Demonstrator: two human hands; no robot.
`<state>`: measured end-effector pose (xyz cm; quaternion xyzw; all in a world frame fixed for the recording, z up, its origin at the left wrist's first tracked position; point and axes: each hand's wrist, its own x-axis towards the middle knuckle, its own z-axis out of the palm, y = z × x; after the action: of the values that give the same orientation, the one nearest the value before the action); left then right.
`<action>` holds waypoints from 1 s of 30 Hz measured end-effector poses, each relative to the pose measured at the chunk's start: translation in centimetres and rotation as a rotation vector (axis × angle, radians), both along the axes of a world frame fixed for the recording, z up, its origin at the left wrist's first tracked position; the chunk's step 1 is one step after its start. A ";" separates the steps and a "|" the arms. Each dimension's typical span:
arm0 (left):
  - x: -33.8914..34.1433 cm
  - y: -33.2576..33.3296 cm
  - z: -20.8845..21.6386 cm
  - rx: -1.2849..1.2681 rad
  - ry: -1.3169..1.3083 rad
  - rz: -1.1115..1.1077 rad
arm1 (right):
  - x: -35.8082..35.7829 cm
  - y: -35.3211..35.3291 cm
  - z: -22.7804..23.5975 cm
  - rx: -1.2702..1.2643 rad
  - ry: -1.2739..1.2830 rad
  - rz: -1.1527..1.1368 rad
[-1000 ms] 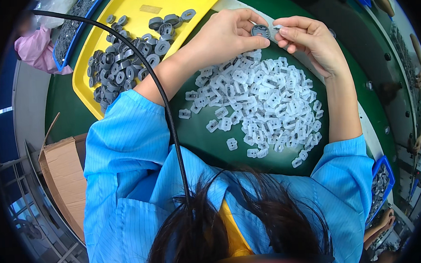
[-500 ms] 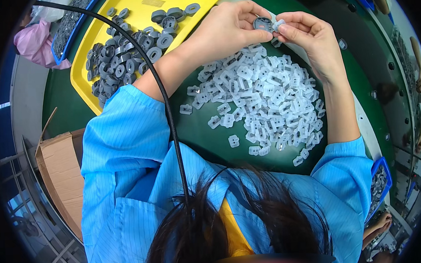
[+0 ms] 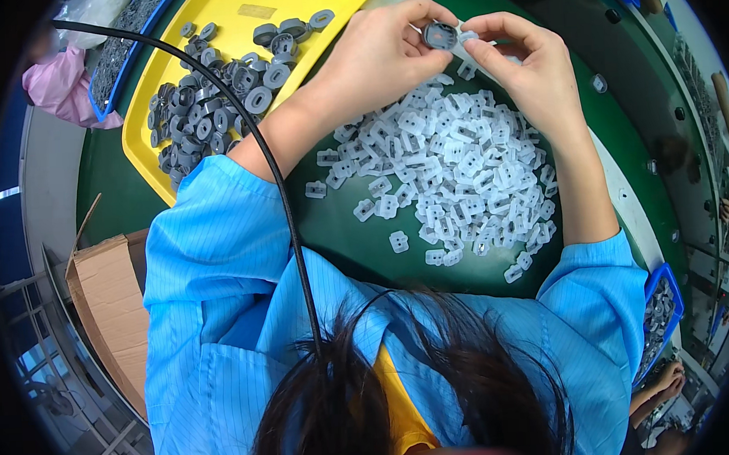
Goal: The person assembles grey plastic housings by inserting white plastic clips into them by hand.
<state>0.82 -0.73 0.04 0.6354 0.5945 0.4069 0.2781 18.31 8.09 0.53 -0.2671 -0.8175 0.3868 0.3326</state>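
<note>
This looks like an assembly workshop. A green worktop (image 3: 340,233) bears heaped translucent white plastic pieces (image 3: 467,166) and a yellow plastic tray (image 3: 230,36) of grey ring-shaped parts (image 3: 186,99).

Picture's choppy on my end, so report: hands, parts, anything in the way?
Left hand holds grey cap. Right hand pinches white clip beside it; contact unclear. Black cable crosses view over left forearm.

A hand could pass over the green tabletop (image 3: 348,232) between the heap of white pieces (image 3: 460,170) and blue coat (image 3: 219,250), while the left forearm (image 3: 299,116) and black cable (image 3: 283,186) bar the way to the yellow tray (image 3: 138,127).
</note>
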 end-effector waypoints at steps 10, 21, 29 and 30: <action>0.8 -0.1 0.3 -0.064 0.023 -0.049 | -0.1 -0.7 0.8 0.156 -0.092 0.069; 0.7 0.1 -0.1 0.210 0.175 -0.133 | 0.5 -0.6 2.2 0.666 -0.114 0.113; 1.2 0.0 -0.5 0.079 -0.047 -0.120 | 1.0 -0.3 2.4 0.263 -0.195 0.102; 1.1 0.1 -0.3 0.045 -0.104 -0.081 | 0.8 -0.5 2.3 0.279 -0.144 0.029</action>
<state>1.96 -0.60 -0.29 0.6430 0.5435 0.4412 0.3105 19.12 7.62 2.87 -0.2333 -0.8889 0.2541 0.3013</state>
